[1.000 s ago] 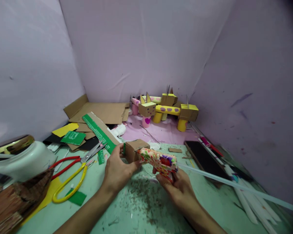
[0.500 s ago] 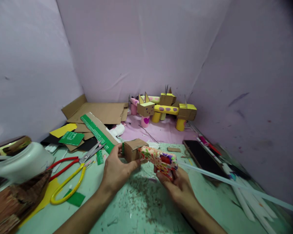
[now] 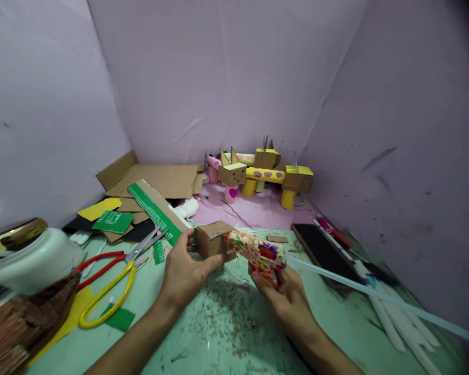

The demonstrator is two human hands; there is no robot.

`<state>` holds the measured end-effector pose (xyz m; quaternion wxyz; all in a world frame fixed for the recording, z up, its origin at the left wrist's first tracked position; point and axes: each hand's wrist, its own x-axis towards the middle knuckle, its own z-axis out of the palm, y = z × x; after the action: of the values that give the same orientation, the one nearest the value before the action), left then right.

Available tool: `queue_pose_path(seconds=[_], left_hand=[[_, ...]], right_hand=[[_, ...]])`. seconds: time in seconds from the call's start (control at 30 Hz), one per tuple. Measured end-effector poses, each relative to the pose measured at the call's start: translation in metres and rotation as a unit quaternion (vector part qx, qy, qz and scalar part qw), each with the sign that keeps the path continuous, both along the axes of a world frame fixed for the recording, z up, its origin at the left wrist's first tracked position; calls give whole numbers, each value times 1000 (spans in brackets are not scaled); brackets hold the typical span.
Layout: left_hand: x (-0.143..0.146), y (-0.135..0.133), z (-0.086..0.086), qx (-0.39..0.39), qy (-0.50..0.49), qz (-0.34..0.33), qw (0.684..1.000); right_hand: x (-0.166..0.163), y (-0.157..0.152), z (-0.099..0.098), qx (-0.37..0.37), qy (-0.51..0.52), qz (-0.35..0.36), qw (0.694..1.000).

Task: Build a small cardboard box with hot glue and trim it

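Observation:
Between the thumb and fingers of my left hand [image 3: 189,273] is a small brown cardboard box [image 3: 211,240], held just above the table. My right hand [image 3: 283,294] is wrapped round the grip of a flower-patterned glue gun [image 3: 256,252]. Its nozzle end is at the box's right side; whether the tip touches the cardboard I cannot tell. From the back of the gun a long clear glue stick [image 3: 359,289] runs off to the right.
Scissors [image 3: 135,255] with red and yellow handles lie open at left, near cardboard scraps [image 3: 152,179] and a white pot [image 3: 58,255]. Cardboard animal figures [image 3: 266,174] stand at the back. At right are a dark phone [image 3: 322,252] and several white sticks [image 3: 394,312].
The glue gun's tip has shifted slightly along the box's right side, and its rear end has moved a little right. Both hands keep their hold.

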<state>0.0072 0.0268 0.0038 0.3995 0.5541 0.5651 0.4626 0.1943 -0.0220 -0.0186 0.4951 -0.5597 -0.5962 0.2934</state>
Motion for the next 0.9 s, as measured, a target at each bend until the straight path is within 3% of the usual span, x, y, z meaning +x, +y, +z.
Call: queue_pose_path(seconds=[0.53,0.9], left_hand=[[-2,4,-4,9,4,9,1000],[-3,5,-6,-7,-20,8,1000]], right_hand=[[-7,3,3,13,110,-30,993],[-4,5,4,9,115,-68,991]])
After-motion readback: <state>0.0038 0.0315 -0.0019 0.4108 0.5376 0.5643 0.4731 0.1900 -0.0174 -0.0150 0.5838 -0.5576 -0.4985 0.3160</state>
